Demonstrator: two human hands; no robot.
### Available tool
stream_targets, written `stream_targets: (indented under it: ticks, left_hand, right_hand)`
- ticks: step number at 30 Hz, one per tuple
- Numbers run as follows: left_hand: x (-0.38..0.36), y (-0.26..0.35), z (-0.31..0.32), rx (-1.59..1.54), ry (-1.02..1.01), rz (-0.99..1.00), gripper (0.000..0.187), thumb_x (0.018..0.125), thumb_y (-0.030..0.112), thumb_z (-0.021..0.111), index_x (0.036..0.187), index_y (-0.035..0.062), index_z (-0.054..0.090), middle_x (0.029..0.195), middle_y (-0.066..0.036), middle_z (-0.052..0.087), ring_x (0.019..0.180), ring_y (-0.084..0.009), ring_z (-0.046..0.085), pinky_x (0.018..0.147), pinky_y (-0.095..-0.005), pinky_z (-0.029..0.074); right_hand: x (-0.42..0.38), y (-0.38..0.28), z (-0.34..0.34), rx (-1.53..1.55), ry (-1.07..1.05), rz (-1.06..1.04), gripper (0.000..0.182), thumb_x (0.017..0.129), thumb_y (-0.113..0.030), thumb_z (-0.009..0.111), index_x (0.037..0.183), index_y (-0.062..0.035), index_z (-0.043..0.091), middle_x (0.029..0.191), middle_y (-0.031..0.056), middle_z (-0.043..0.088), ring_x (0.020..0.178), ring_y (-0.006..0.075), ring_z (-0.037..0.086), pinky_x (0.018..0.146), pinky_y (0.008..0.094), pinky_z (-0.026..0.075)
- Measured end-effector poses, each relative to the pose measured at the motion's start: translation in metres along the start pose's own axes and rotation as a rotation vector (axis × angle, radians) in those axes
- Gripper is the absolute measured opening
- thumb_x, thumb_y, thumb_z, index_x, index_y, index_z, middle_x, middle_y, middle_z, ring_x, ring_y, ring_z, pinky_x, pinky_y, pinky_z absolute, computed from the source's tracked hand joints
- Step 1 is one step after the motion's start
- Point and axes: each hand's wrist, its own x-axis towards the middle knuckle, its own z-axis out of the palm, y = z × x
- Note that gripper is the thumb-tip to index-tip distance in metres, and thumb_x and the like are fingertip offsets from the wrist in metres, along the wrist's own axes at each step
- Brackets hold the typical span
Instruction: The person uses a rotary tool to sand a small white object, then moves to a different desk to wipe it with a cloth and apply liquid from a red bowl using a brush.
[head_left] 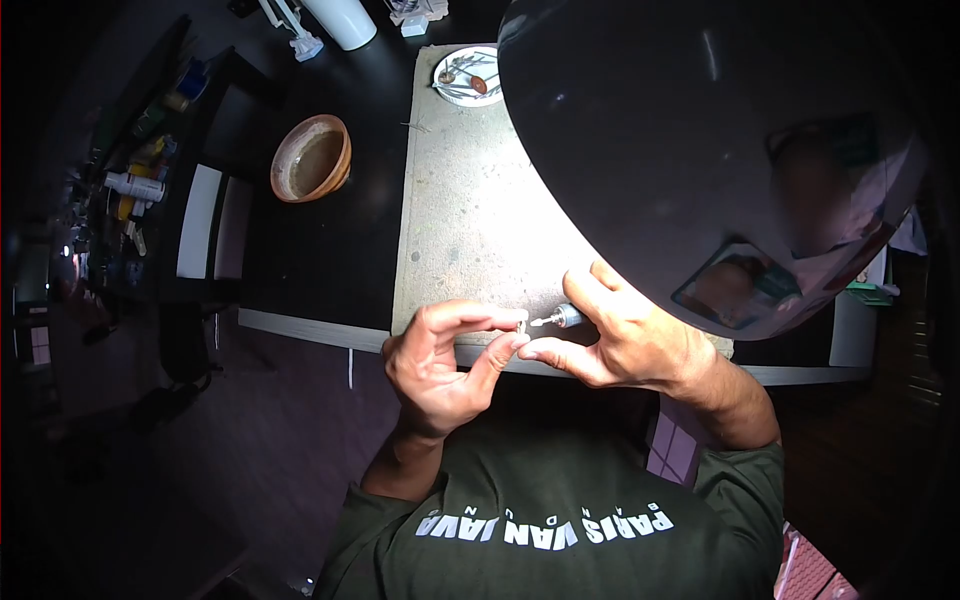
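Dim room, one bright pool of light

We see a lamp shade (700,150) looming dark and blurred overhead, its light falling on the grey slab (470,210) and both hands; beyond that we lose the surroundings to deep shadow, and the fisheye lens bends and blackens the frame's edges.

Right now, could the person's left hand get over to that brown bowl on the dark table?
Probably yes. The brown bowl sits up and to the left of the left hand, with only bare dark table between them. But that hand is pinching a small piece it would have to carry along.
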Motion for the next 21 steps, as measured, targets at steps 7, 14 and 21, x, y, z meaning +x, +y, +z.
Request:
stream_targets:
  ticks: [7,14,21]
  left_hand:
    - [-0.0036,-0.0121,-0.0023,-0.354,-0.007,-0.189,0.028,0.082,-0.011,0.072,0.102,-0.0048,0.054,0.092,-0.017,0.069,0.090,-0.0196,0.070,0.085,-0.0299,0.057]
    - [-0.0019,-0.0114,-0.0046,-0.380,-0.043,-0.192,0.016,0.085,-0.011,0.070,0.094,-0.0038,0.059,0.092,-0.017,0.070,0.091,-0.0186,0.070,0.086,-0.0300,0.057]
    - [-0.0049,-0.0110,-0.0006,-0.475,0.012,-0.262,0.012,0.088,-0.008,0.068,0.098,-0.0048,0.062,0.093,-0.016,0.071,0.088,-0.0175,0.070,0.084,-0.0282,0.056]
  right_hand:
    - [0.0049,0.0001,-0.0049,-0.002,-0.012,-0.021,0.048,0.076,-0.029,0.087,0.087,0.0035,0.054,0.075,0.0116,0.047,0.065,0.0204,0.047,0.057,0.0325,0.043]
    - [0.0027,0.0059,-0.0051,-0.131,-0.011,-0.167,0.043,0.078,-0.024,0.085,0.086,0.0028,0.053,0.076,0.0117,0.047,0.064,0.0194,0.047,0.056,0.0319,0.042]
    - [0.0019,0.0053,-0.0031,-0.110,-0.013,-0.145,0.042,0.079,-0.023,0.084,0.090,0.0044,0.053,0.078,0.0116,0.048,0.065,0.0185,0.048,0.056,0.0311,0.042]
